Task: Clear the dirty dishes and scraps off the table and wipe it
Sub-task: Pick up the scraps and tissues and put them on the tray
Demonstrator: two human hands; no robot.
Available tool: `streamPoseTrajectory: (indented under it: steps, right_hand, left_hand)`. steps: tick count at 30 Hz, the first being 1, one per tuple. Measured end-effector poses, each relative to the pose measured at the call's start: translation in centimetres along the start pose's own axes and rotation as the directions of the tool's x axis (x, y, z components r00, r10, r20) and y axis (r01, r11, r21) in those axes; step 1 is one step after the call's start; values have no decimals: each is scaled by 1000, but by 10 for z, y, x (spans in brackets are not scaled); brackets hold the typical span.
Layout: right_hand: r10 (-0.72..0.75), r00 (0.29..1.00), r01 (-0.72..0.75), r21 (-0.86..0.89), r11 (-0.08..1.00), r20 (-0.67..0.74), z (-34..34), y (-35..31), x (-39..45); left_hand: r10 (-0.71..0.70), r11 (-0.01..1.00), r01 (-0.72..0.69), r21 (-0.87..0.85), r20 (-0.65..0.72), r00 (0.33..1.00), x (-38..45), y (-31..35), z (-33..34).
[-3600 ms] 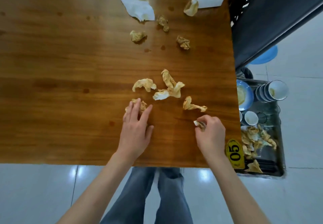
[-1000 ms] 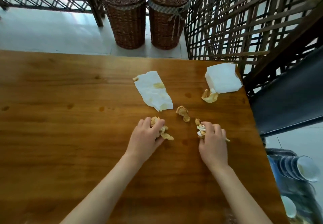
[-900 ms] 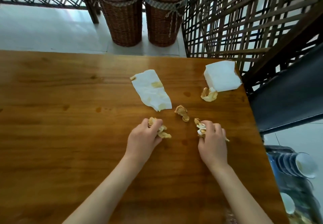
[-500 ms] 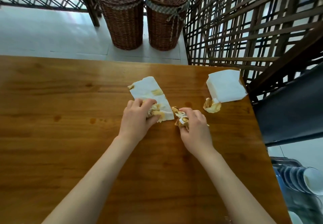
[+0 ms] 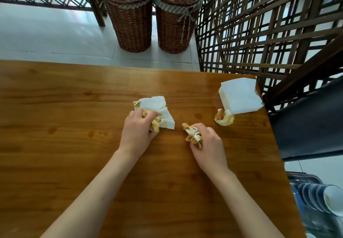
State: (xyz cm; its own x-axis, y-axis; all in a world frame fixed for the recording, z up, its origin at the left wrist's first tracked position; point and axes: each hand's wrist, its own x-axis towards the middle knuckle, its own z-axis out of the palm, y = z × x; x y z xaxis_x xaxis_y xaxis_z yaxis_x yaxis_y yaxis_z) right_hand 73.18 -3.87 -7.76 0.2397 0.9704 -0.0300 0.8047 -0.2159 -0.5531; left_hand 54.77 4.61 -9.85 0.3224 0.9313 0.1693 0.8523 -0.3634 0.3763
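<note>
A: On the wooden table point(image 5: 55, 145), left to right: left hand point(image 5: 138, 130), fingers clenched on stained scraps and now bunching the white napkin point(image 5: 156, 108), which lay flat half a second ago.

B: Next entry?

A: Right hand point(image 5: 207, 145), fist closed around a wad of soiled tissue point(image 5: 193, 135); it has drawn back toward the near side and apart from the left hand. One crumpled tissue point(image 5: 223, 120) is still loose, touching the white napkin stack point(image 5: 239, 96) near the far right corner.

B: Writing, labels?

A: None legible.

B: Edges and room?

A: Left half of the tabletop bare; a dark seat point(image 5: 306, 126) borders the right edge, stacked bowls point(image 5: 315, 198) lower right. Two wicker baskets point(image 5: 130, 15) stand beyond the far edge.
</note>
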Motion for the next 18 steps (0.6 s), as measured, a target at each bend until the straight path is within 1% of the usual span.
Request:
streamPoseTrajectory:
  steps: [3,5,7,9,12,15,18]
  right_hand:
    - [22,994,-18,41,999,-110,-12,3,-5]
    - [63,972,-51,55,997,-225,-24,8,1]
    - [93,950,-81,52,995,-299,-37,15,12]
    - [79,951,-91,-25,996,-300,-43,21,25]
    - [98,967,-144,-190,971,-233,-43,30,36]
    - [133,973,-170,-204,964,-187,-40,32,42]
    - [156,973,-189,-202,961,-171,-34,31,44]
  left_hand:
    - [7,1000,-7,-9,-6,1000,-3,-2,0]
    - [2,1000,-2,-13,-7,1000,-5,-2,1]
    - [-4,1000,4,-10,-1,1000,-5,-1,1]
    - [-19,1000,19,-8,8,1000,-5,0,1]
    - [-40,999,40,-19,16,999,-7,2,2]
    - [-41,999,41,-18,13,999,-8,3,2]
    - [-51,999,51,-16,15,999,-8,3,2]
